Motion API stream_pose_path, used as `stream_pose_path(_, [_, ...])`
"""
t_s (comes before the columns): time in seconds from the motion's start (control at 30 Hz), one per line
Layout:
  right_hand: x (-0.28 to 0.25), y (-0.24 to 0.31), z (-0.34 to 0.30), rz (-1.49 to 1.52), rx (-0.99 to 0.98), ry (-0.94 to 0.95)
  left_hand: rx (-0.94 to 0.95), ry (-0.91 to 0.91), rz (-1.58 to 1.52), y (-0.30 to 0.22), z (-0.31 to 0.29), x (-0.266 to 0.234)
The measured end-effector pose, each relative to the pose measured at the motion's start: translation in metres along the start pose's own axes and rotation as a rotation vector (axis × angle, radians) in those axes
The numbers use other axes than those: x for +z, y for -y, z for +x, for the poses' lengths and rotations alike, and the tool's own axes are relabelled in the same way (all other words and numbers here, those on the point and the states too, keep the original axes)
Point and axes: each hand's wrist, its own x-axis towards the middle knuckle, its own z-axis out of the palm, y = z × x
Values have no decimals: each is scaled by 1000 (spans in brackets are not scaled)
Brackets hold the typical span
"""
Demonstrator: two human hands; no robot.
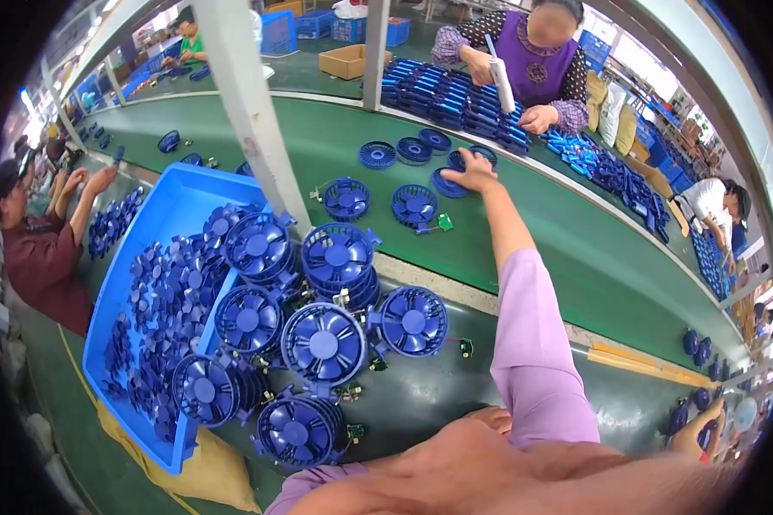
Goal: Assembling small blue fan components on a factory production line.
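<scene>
My right hand [472,172] reaches out over the green conveyor belt, thumb and fingers spread across round blue fan grilles. The near grille [449,184] lies partly beneath the thumb; whether the hand bears on it is unclear. Beside it lie more loose grilles [377,154] and two fan housings with blades, one [414,204] wired to a small green circuit board [444,222]. Of my left hand [493,418] only a small part shows low in the middle, its fingers mostly hidden. Before me stand stacks of blue fan housings [324,345] with wires and circuit boards.
A light-blue bin [103,330] full of blue fan blades stands at left, next to a white post [253,112]. Across the belt, a person in purple [537,60] holds a white tool over rows of blue parts [455,96]. Other people sit along both sides.
</scene>
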Motion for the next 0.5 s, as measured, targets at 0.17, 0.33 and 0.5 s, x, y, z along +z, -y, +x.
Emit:
stream_pose_path(0.17, [14, -25, -32, -24, -183, -211, -343, 73, -340, -35, 8, -40])
stream_pose_path(0.33, [-3, -39, -67, -26, -363, -217, 707, -322, 806, -23, 29, -60])
stream_pose_path(0.5, [-23, -41, -143, 118, -639, -136, 372, -260, 275, -44, 32, -73])
